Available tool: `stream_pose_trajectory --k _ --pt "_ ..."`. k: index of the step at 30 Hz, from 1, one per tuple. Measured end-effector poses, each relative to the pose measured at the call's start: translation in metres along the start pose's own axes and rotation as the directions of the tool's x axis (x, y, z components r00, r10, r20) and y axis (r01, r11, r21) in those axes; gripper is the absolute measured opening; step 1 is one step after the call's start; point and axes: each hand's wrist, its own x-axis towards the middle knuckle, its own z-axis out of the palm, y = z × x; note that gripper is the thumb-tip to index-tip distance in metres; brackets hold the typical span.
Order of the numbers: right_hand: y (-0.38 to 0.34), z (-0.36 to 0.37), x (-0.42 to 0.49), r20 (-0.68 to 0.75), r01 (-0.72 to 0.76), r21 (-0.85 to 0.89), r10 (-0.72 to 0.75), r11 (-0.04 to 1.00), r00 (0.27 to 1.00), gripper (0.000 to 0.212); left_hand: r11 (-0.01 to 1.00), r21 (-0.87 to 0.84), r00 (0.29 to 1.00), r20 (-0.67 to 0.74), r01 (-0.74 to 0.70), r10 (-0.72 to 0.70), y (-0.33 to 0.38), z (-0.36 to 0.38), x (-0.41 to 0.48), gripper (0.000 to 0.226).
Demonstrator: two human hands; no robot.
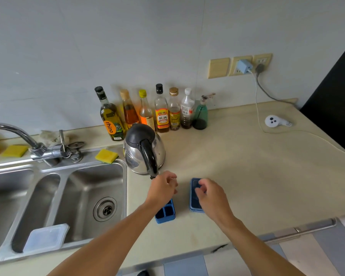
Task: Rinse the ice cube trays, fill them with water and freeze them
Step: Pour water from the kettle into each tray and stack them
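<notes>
While side by side, one blue tray (165, 213) uncovered, the other tray (194, 199) lidded.

Beige countertop (247, 166) carries steel kettle (143, 154), bottle row (161, 114) at wall, white corded device (272, 121), open blue tray (165, 213) near kettle, second blue tray (193, 198) just beside.

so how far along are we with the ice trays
Both blue trays sit on the counter: the left tray open, the right tray looks lidded. Whether they've been rinsed or filled can't be told. In hand: the left hand and right hand hover at the trays. Freezing is left.
</notes>
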Motion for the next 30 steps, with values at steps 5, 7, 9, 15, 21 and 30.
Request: stream_pose_trajectory --k 5,7,9,15,21,30 --pt "-0.033 0.041 -0.005 0.252 -0.036 -0.027 0.041 0.999 0.967 0.027 0.976 0.216 0.982 -0.188 0.006 0.036 -0.037 -0.037 -0.006 0.015" --pt "-0.035 0.057 -0.006 0.301 -0.069 -0.103 0.097 0.992 0.949 0.017 0.968 0.248 0.982 -0.186 0.030 0.017 -0.048 -0.044 -0.005 0.023" --pt "-0.034 0.068 -0.006 0.308 -0.086 -0.151 0.129 0.985 0.943 0.011 0.968 0.240 0.992 -0.112 0.078 -0.052 -0.054 -0.048 -0.002 0.035" --pt "-0.035 0.079 -0.007 0.293 -0.196 -0.073 0.209 0.978 0.933 0.006 0.974 0.170 0.989 -0.002 0.149 -0.151 -0.055 -0.046 0.007 0.033" --pt "-0.039 0.077 -0.009 0.297 -0.323 0.070 0.289 0.944 0.910 0.021 0.977 0.130 0.985 0.004 0.169 -0.171 -0.050 -0.048 0.010 0.024" --pt "-0.044 0.065 -0.011 0.301 -0.366 0.057 0.334 0.929 0.893 0.027 0.961 -0.022 0.960 0.046 0.276 -0.275 -0.045 -0.047 0.005 0.022"
